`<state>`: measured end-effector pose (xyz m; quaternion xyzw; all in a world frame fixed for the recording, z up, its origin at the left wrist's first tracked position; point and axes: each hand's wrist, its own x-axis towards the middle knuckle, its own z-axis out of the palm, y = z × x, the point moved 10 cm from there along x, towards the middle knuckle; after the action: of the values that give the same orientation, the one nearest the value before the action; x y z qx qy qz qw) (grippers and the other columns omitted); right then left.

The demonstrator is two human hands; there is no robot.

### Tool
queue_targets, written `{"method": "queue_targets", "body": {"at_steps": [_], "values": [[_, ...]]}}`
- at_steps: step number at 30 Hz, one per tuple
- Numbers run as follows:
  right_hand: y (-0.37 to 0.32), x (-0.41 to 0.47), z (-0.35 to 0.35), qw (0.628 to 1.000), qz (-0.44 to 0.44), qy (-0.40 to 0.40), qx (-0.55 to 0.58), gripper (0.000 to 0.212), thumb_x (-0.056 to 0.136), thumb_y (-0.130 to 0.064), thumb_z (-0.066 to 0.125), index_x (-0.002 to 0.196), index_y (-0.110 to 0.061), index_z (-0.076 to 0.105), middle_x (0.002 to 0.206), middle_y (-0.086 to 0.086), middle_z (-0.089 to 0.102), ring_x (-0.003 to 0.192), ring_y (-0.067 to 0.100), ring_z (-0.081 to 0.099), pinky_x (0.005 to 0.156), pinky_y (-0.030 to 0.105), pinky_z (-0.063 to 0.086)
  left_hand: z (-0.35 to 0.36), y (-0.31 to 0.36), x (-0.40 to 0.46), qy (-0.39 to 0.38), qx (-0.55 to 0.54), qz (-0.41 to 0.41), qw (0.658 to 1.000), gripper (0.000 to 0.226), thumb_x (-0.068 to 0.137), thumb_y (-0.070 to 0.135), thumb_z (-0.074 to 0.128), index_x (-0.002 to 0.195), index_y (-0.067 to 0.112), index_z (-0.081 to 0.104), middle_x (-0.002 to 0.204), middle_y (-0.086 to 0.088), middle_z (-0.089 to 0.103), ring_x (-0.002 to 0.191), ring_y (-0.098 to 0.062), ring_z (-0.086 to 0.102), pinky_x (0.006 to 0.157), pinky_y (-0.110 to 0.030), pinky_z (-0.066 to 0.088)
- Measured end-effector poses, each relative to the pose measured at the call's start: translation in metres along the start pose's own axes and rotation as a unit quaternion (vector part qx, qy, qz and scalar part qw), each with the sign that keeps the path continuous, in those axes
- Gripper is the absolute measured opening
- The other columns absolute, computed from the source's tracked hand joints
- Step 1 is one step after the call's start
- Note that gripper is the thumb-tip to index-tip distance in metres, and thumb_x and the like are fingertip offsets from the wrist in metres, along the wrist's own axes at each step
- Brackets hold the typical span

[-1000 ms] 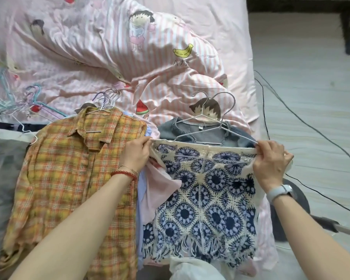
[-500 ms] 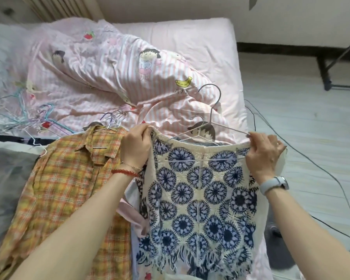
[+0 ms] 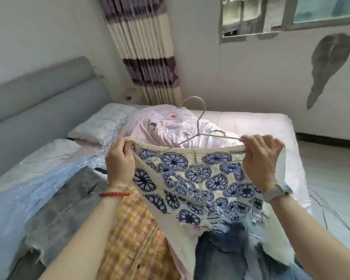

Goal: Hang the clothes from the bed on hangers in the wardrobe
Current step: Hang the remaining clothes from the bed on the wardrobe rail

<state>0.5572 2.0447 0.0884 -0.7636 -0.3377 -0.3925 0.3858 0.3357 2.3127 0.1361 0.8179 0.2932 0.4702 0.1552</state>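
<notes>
Crocheted blue-and-cream top [image 3: 194, 178] is up off the bed [image 3: 271, 126] on its wire hanger [image 3: 198, 126]; our left hand [image 3: 120, 158] and right hand [image 3: 261, 160] each pinch a shoulder. Wardrobe unseen, and the plaid shirt [image 3: 133, 235] waits below.

Striped curtain [image 3: 147, 53] hanging at twelve o'clock, cream and dark purple bands. Window [image 3: 287, 15] at one o'clock, partly papered over. Grey leaf-shaped stain [image 3: 327, 63] on the white wall at two o'clock. Grey padded headboard [image 3: 42, 93] at ten o'clock, with a pale pillow [image 3: 101, 124] just beside it. Pink striped quilt [image 3: 162, 126] bunched near the centre. Dark cable [image 3: 323, 209] trailing over the pale floor [image 3: 331, 178] at four o'clock
</notes>
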Motion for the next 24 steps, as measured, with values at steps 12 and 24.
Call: {"method": "queue_targets", "body": {"at_steps": [12,24], "values": [[-0.318,0.048,0.045,0.962,-0.134,-0.045,0.234,0.025,0.079,0.004,0.049,0.092,-0.015,0.060,0.076,0.004,0.063,0.075,0.021,0.042,0.071,0.038,0.032,-0.347,-0.082,-0.016,0.211,0.167,-0.076,0.960,0.023,0.099,0.014,0.039,0.105,0.002,0.057,0.100,-0.016,0.062,0.092,-0.031,0.056,0.068,-0.025,0.032],[-0.602,-0.055,0.034,0.865,-0.176,-0.171,0.438,0.027,0.091,-0.018,0.039,0.084,-0.016,0.065,0.080,0.000,0.068,0.072,0.023,0.055,0.077,0.039,0.034,-0.571,-0.127,-0.176,0.190,0.421,-0.129,0.878,0.041,0.086,0.035,0.042,0.112,0.012,0.064,0.107,-0.008,0.060,0.102,-0.018,0.047,0.091,-0.035,0.035]]}}
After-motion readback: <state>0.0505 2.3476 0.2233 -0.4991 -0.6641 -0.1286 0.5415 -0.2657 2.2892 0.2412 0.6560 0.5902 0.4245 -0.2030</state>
